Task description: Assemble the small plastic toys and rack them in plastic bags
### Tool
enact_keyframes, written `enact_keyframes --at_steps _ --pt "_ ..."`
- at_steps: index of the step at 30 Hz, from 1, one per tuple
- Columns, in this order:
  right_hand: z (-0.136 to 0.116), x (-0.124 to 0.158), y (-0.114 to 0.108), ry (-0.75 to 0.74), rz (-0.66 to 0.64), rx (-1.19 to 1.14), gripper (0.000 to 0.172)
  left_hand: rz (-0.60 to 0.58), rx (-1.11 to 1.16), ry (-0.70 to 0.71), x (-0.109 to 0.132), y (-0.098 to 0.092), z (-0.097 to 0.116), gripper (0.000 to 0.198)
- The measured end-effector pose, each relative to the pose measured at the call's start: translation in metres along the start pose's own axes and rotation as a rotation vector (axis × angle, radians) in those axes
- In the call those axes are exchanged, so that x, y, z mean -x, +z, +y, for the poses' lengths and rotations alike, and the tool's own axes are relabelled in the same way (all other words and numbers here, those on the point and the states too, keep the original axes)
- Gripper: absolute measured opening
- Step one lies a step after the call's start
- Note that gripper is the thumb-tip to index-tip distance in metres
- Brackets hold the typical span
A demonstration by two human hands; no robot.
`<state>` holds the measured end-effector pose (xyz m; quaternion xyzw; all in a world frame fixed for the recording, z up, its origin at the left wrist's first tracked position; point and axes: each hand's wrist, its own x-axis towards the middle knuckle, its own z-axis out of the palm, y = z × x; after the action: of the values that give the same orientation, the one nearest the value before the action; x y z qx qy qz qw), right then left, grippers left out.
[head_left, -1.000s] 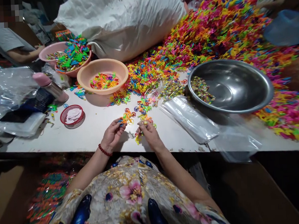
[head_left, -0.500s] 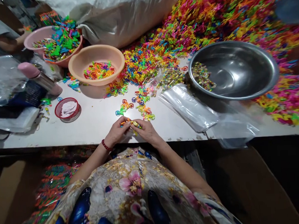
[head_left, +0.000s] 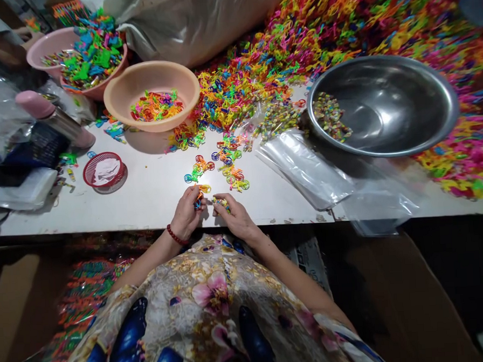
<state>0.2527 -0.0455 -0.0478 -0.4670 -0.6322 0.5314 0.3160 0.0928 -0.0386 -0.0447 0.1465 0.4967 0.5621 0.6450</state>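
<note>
My left hand [head_left: 186,213], with a red bead bracelet at the wrist, is closed on a small plastic toy bicycle [head_left: 203,188] in orange, yellow and blue. Beside it, my right hand [head_left: 237,216] curls around several small multicoloured patterned pieces [head_left: 221,203]; their exact kind is too small to make out. A narrow gap separates the two hands above the table's front edge. Just beyond them lie two short rows of loose toy bicycles [head_left: 232,165] in mixed colours.
A peach basin [head_left: 111,101] holds more bright toys. To the right are a steel bowl [head_left: 407,107] with patterned pieces and clear plastic bags [head_left: 309,172]. A red basket [head_left: 88,175] and a pink-lidded bottle [head_left: 66,122] stand left. Behind rises a large toy heap [head_left: 338,24]. A co-worker's arm [head_left: 3,50] shows upper left.
My hands were together over the pieces and have moved apart. The toy bicycle now shows in my left hand, the patterned pieces in my right. The view has shifted slightly.
</note>
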Motion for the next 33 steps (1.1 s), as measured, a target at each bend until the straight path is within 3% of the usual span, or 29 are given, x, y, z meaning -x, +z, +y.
enact_keyframes --at_steps 8,13,26,33 --pt "0.005 -0.004 0.012 -0.021 0.083 -0.079 0.030 -0.030 -0.105 0.093 0.012 0.006 -0.007 0.036" --pt "0.002 0.001 0.015 -0.014 0.190 -0.023 0.029 0.029 -0.224 0.162 0.015 0.007 -0.015 0.042" --pt "0.013 0.006 0.016 -0.071 0.270 0.173 0.024 0.021 -0.234 0.136 0.018 0.011 -0.024 0.041" --pt "0.021 0.008 0.018 -0.220 0.273 0.335 0.025 0.030 -0.226 0.098 0.018 0.013 -0.024 0.040"
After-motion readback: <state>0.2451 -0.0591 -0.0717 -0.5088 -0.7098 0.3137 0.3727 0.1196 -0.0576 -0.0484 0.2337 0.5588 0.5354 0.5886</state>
